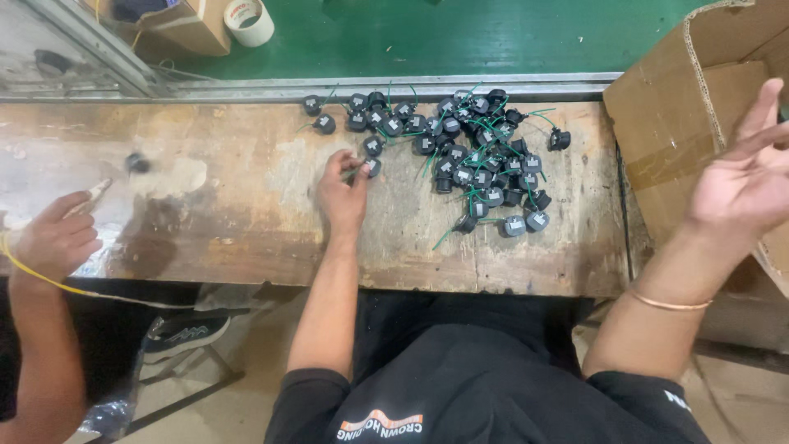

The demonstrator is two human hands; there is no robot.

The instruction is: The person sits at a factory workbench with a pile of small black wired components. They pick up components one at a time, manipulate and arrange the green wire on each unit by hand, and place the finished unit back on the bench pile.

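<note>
A pile of several small black round parts [468, 152] with green wires lies on a worn wooden workbench [246, 214]. My left hand [343, 191] rests on the bench at the pile's left edge, its fingertips pinched on one black part [372, 167] with a green wire. My right hand [752, 168] is raised in the air with fingers spread, holding nothing, in front of an open cardboard box [670, 123] at the bench's right end.
Another person's hand [56, 238] at the far left holds a small tool, with a yellow wire across the wrist. A lone black part [138, 163] lies nearby. A tape roll [248, 21] and a box sit on the green floor beyond a metal rail [386, 85].
</note>
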